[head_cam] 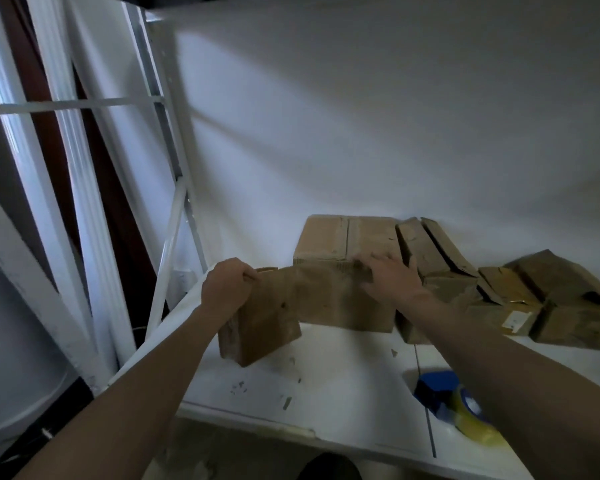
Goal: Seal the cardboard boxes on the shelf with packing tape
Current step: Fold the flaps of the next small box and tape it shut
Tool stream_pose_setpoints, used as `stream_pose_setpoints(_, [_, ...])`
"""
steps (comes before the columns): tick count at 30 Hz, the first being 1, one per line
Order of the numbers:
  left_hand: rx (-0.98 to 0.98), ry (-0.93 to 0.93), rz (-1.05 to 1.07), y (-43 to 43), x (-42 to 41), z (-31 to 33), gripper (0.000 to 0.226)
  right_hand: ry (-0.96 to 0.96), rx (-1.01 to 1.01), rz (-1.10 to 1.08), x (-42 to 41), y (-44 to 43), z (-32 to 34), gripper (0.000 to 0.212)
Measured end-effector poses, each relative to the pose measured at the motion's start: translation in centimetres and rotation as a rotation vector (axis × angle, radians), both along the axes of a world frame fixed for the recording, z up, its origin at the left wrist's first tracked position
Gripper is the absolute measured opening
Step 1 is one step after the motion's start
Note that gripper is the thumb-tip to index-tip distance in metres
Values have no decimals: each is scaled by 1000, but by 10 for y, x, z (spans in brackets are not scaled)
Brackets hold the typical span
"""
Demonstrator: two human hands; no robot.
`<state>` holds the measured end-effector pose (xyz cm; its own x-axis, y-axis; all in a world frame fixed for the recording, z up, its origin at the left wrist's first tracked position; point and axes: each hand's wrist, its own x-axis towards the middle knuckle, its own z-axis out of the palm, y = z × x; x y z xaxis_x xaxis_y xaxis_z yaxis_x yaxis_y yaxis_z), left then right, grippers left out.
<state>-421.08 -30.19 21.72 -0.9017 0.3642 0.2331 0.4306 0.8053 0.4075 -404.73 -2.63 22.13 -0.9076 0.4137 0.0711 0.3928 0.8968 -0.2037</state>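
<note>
1. One blue tape dispenser (pixel 440 396) lies nearest, on the white shelf (pixel 343 375).
2. Two hands: the left hand (pixel 227 284) has its fingers curled round the top edge of the small box (pixel 267 327); the right hand (pixel 392 275) has its fingers spread flat on the big box (pixel 329 299).
3. Five cardboard boxes (pixel 568 306) in all line the shelf along the white wall (pixel 395 116).

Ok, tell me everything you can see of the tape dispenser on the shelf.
The tape dispenser is a blue, plastic-looking handheld gun carrying a roll of yellowish clear tape. It lies on the white shelf near the front edge, right of centre, and looks blurred. The right forearm passes in front of it and hides its right side. Nothing grips it.
</note>
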Motion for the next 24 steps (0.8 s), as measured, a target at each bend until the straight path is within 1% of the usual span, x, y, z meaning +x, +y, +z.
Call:
stream_pose_setpoints(2, [25,-6,-7,2,22,9,25,71,-82,10,23,-4,3,56])
stream_pose_setpoints(4, [82,-6,-52,4,49,18,20,86,-146,19,48,-5,6,54])
stream_pose_setpoints(8, [131,66,-123,10,101,32,44,88,-207,13,94,-7,16,60])
stream_pose_setpoints(11, [159,67,-215,23,134,32,47,150,-225,25,124,-9,14,59])
stream_pose_setpoints(14, [193,61,-309,41,165,16,42,180,-199,47,157,-13,14,59])
stream_pose_setpoints(16, [213,49,-366,53,179,0,38,189,-202,79,175,-16,13,55])
stream_pose_setpoints(19, [257,52,-458,63,190,-29,41,209,-249,101,189,-13,-2,47])
stream_pose_setpoints(21, [292,76,-464,63,190,-50,42,258,-307,82,190,-6,-19,44])
stream_pose_setpoints(24, [328,5,-427,61,183,-71,29,310,-386,62,185,2,-38,37])
